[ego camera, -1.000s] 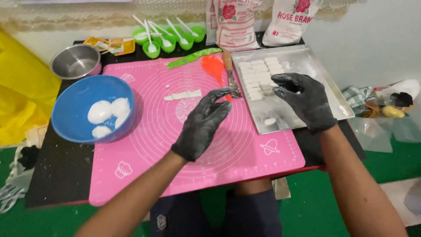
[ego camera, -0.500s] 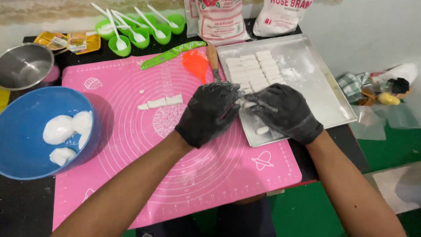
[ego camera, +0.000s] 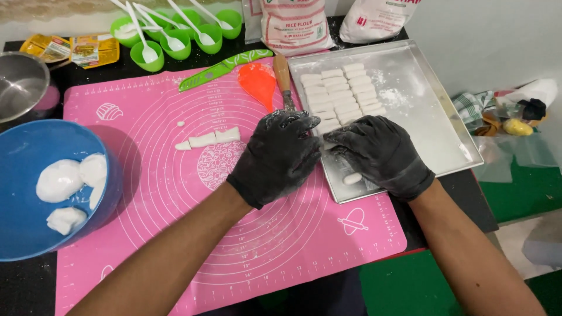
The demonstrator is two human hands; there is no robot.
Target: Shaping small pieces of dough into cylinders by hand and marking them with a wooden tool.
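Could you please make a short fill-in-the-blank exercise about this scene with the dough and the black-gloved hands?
1. The white dough lumps lie in a bowl whose colour is ____.
2. The cut dough pieces sit in rows on a metal ____.
3. The left hand and the right hand both wear ____ gloves.
4. The green knife lies on a baking mat whose colour is ____.

Missing words: blue; tray; black; pink

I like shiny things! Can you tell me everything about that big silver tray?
The silver tray is a flat rectangular metal pan with a low raised rim, dusted with white flour. It lies at the right edge of the pink mat. Neat rows of small white dough pieces fill its far-left part. The right hand, in a black glove, rests over its near-left corner beside one loose piece.
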